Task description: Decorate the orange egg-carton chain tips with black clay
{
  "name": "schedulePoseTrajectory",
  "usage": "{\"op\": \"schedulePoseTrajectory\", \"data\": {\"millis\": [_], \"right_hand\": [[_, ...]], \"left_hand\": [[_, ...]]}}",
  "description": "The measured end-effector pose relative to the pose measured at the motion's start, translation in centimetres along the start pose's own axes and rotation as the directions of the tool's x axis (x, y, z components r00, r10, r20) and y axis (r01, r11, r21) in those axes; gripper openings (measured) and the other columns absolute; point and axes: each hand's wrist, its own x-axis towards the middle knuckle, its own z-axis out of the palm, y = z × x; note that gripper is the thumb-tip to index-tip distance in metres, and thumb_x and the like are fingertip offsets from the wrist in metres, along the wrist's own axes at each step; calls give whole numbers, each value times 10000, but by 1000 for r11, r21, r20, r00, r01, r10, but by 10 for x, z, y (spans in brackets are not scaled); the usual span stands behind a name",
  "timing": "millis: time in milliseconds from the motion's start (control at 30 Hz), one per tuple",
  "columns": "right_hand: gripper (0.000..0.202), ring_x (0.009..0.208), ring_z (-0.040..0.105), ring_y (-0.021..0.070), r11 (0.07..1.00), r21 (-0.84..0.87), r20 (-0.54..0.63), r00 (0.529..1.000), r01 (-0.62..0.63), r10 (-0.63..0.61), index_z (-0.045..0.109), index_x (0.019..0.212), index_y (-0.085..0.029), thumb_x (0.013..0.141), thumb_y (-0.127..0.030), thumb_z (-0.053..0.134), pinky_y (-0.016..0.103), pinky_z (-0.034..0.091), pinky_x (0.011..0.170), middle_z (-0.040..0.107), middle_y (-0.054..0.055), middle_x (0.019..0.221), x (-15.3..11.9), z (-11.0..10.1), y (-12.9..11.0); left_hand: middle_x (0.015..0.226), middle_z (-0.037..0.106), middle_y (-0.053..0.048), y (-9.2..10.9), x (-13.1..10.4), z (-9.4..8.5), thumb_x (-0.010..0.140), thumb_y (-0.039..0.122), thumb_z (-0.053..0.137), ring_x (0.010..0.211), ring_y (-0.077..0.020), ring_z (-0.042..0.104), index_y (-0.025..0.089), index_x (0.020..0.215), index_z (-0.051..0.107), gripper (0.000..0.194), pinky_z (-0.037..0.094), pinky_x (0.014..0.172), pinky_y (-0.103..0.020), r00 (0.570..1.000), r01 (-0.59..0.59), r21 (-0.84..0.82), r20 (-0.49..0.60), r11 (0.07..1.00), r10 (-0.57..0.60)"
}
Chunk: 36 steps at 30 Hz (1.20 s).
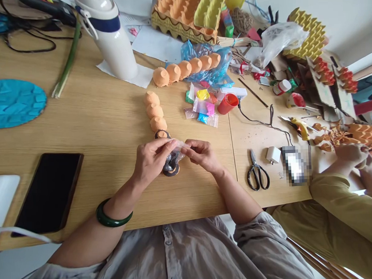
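Observation:
Between them, my left hand (154, 155) and my right hand (202, 153) pinch the top edge of a small clear plastic bag (174, 156) with something dark in it. The bag hangs over a strip of orange egg-carton cups (155, 112) on the table. Dark rings surround the cups at the strip's near end, partly hidden by the bag and my fingers. Beyond it lies a second row of orange cups (184, 69), its far end on a crumpled blue plastic bag (207, 52). Small packets of coloured clay (203, 103) lie to the right of the strip.
Black-handled scissors (257, 173) and a white charger (273, 155) lie right of my arm. A red cup (228, 103) stands by the packets. A phone (49, 192) lies left, a white thermos (107, 36) stands behind. At right, a co-worker's hands (353, 157) hold something thin.

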Motion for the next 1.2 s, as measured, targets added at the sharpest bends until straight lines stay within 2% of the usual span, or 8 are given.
{"op": "schedulePoseTrajectory", "data": {"millis": [367, 467, 567, 667, 800, 1000, 1133, 1200], "right_hand": [[601, 576, 417, 90, 999, 46, -115, 993, 19, -14, 666, 787, -218, 839, -758, 924, 271, 317, 546, 512, -72, 616, 2, 5, 6], [588, 603, 449, 99, 998, 21, -145, 988, 52, -48, 656, 796, -222, 865, -745, 914, 271, 350, 560, 532, -62, 643, 1, 4, 7], [541, 634, 453, 103, 989, -61, -196, 969, 138, -147, 703, 893, -216, 907, -721, 896, 276, 361, 581, 582, -45, 724, -1, 3, 7], [350, 653, 425, 107, 924, -229, -253, 897, 307, -361, 753, 1038, -227, 1028, -566, 838, 276, 356, 594, 534, -54, 766, -4, 5, 7], [59, 647, 436, 102, 752, -482, -193, 783, 450, -591, 751, 1122, -243, 1108, -301, 749, 268, 381, 594, 517, -57, 806, -8, 9, 5], [111, 641, 500, 100, 559, -661, -112, 672, 499, -732, 693, 1138, -250, 1110, -146, 720, 262, 434, 597, 597, -44, 844, -11, 11, 3], [167, 663, 581, 129, 324, -803, -5, 537, 500, -843, 669, 1151, -247, 1104, -90, 700, 281, 472, 587, 687, -5, 876, -11, 11, 7], [168, 669, 598, 144, 258, -837, 29, 511, 482, -859, 662, 1147, -249, 1101, -92, 698, 292, 481, 581, 698, -2, 856, -10, 12, 9]], "left_hand": [[679, 770, -18, -1, 2, 2, 948, 445, 748, 608, -138, 650, 179, 808, 855, 319, 504, 598, -232, 1000, 3, -102, 6, 995, -2], [765, 828, -38, -4, 3, 3, 920, 482, 802, 673, -170, 725, 180, 886, 887, 315, 564, 652, -248, 997, 17, -161, 73, 987, -6], [736, 823, -45, -6, 2, 3, 949, 483, 783, 652, -172, 722, 175, 876, 893, 336, 549, 648, -263, 999, 1, -83, 47, 997, 3], [698, 804, -35, -6, 0, 4, 976, 457, 765, 608, -160, 686, 178, 864, 890, 326, 510, 607, -266, 999, -48, -26, 17, 999, 48], [718, 811, -19, -5, -2, 6, 1008, 351, 743, 601, -140, 676, 190, 881, 883, 249, 513, 609, -248, 981, -192, 11, -3, 981, 192], [821, 855, -29, -8, -3, 7, 1036, 264, 755, 709, -138, 752, 191, 882, 872, 207, 560, 702, -223, 913, -400, 113, -36, 910, 406], [822, 861, -17, -6, -6, 10, 1038, 254, 769, 661, -120, 745, 182, 925, 886, 177, 551, 662, -203, 933, -355, 70, -39, 932, 358], [796, 853, -5, -4, -8, 12, 1029, 234, 762, 629, -113, 732, 179, 935, 885, 164, 545, 644, -197, 949, -311, 36, -46, 950, 312]]}}
